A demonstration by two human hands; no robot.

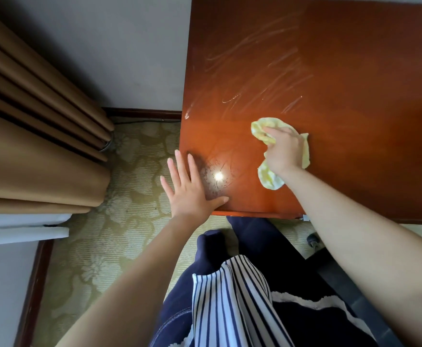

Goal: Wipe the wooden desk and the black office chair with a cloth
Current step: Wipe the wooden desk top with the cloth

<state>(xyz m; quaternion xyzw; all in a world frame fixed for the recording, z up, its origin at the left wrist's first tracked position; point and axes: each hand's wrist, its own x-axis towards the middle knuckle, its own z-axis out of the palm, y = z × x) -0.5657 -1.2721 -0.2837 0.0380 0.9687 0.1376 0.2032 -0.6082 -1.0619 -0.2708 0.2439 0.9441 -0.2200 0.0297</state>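
- Cloth, pale yellow with a faint check, soft and crumpled, lies on the near-left part of the table. My right hand sits on top of it with the fingers curled into the bunched fabric. One lobe pokes out ahead of my fingers and another beside my wrist.
- The table top is reddish-brown wood, flat and glossy, with straight edges. Pale smeary streaks slant across it beyond the cloth. A bright glare spot sits inside a dull, cloudy patch near the front-left corner.
- My left hand is at that corner, fingers straight and spread. The thumb lies along the front edge and the outer fingers reach past the left edge over the carpet. I cannot tell how firmly it bears down.
- The carpet is beige-olive, ribbed, with a woven leaf pattern.
- To the left, a tan curtain hangs in heavy vertical folds, with white fabric below it.
- The wall is plain pale grey, and a dark wooden skirting board runs along its foot.
- Nearest me is my navy-and-white striped apron over dark blue clothing. A small dark caster rests on the carpet just below the table's front edge.
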